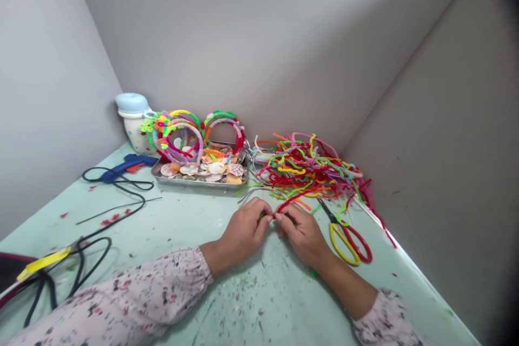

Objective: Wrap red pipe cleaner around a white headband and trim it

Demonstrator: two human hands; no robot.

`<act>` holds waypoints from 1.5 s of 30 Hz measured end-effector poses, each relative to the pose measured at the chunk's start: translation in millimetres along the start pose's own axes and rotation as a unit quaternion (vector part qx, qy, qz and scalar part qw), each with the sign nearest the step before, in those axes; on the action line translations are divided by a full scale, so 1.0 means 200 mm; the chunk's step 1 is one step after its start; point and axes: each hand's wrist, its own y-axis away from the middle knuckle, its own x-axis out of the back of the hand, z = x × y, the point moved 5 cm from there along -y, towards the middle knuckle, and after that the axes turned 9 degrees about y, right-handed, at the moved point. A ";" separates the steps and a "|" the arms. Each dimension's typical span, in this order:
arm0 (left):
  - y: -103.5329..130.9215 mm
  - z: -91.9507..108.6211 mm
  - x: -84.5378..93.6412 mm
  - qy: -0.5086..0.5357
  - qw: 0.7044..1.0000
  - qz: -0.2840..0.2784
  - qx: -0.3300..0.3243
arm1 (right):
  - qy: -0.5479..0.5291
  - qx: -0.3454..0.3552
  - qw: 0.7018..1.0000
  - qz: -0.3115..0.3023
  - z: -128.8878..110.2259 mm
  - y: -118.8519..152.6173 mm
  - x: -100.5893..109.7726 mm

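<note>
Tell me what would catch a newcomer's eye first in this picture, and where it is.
Probably the tangled heap of bright, fuzzy strands at the back right of the table. Next, the colourful hoops standing on a metal tray of seashells, to the heap's left. Nearer, around the middle, the left hand and right hand meet, a red strand at their fingertips.

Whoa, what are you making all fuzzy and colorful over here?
Someone's left hand and right hand are pinched close together at the near end of a red pipe cleaner. A tangled pipe cleaner pile lies just beyond, with scissors beside the right hand. Colorful fuzzy hoops stand at a metal tray of seashells.
</note>
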 end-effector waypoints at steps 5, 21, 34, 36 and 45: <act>0.00 0.00 -0.01 -0.003 1.000 -0.004 -0.006 | -0.057 -0.024 0.998 -0.024 0.02 0.00 -0.02; 0.00 -0.03 0.00 -0.033 0.999 0.024 0.019 | -0.080 -0.046 0.994 -0.059 0.08 0.01 -0.07; 0.00 -0.01 0.02 -0.038 0.999 0.034 0.021 | -0.027 0.003 0.999 -0.042 0.03 0.01 -0.05; 0.00 -0.01 0.02 -0.033 0.999 0.031 0.023 | -0.026 -0.005 0.999 -0.037 0.04 0.01 -0.06; 0.01 -0.01 0.02 0.014 0.999 0.031 0.004 | -0.092 -0.045 0.994 -0.040 0.08 0.02 -0.06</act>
